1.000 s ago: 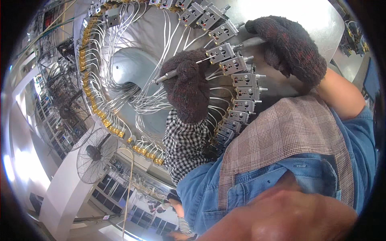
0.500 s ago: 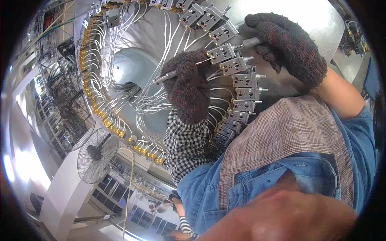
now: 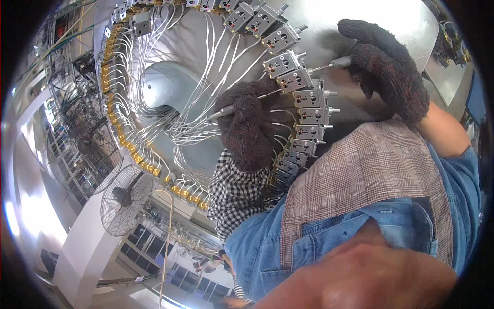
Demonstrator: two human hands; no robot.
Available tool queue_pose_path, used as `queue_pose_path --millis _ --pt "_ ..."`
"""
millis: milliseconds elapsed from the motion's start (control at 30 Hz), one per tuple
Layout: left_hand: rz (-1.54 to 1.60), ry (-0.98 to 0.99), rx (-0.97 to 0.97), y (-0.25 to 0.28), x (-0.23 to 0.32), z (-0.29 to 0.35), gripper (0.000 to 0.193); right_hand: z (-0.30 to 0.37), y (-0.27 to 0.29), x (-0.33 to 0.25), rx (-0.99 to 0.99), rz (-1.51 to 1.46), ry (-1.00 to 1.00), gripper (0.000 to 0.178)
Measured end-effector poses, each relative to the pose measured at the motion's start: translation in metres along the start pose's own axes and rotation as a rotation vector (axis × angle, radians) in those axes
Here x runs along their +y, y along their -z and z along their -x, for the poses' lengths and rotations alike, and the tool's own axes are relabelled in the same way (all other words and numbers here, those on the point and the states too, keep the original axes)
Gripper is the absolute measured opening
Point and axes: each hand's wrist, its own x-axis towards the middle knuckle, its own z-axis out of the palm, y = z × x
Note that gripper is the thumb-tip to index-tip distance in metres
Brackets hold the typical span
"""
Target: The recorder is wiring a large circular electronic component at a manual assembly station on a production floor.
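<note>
My left hand, in a dark knitted glove with a checked sleeve above the wrist, is closed round a slim silver screwdriver. Its thin shaft points at the inner side of a small grey metal box in the curved row. On the outer side, my gloved right hand grips the grey handle of a thin-shafted tool. That tool's tip is at the stub on the same box's outer end. My left fingers partly hide the screwdriver and the white wires behind them.
Several similar boxes line the rim of a round metal table. White wires run from them to a hole in the middle. Brass fittings follow the far-left rim. A standing fan and another person are beyond.
Both hands have shifted along the row from one box to its neighbour nearer my body. The right hand has drawn outward, showing more of its tool's shaft. The row has also shifted slightly in view.
</note>
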Motion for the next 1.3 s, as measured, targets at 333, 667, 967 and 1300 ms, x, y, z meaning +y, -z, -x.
queue_pose_path --millis 333,667,967,1300 --pt "-0.366 -0.164 0.121 -0.012 -0.003 -0.003 0.013 -0.002 0.0 0.014 -0.038 0.288 0.27 0.039" --pt "-0.449 -0.189 0.13 -0.009 -0.001 -0.003 0.012 -0.007 0.005 0.013 -0.076 0.444 0.474 0.036" --pt "-0.264 -0.034 0.175 -0.01 0.004 -0.003 0.015 -0.01 0.006 -0.001 -0.225 0.838 0.851 0.042" --pt "-0.447 -0.181 0.142 -0.015 -0.003 -0.005 0.015 -0.015 0.007 0.013 -0.047 0.963 0.978 0.053"
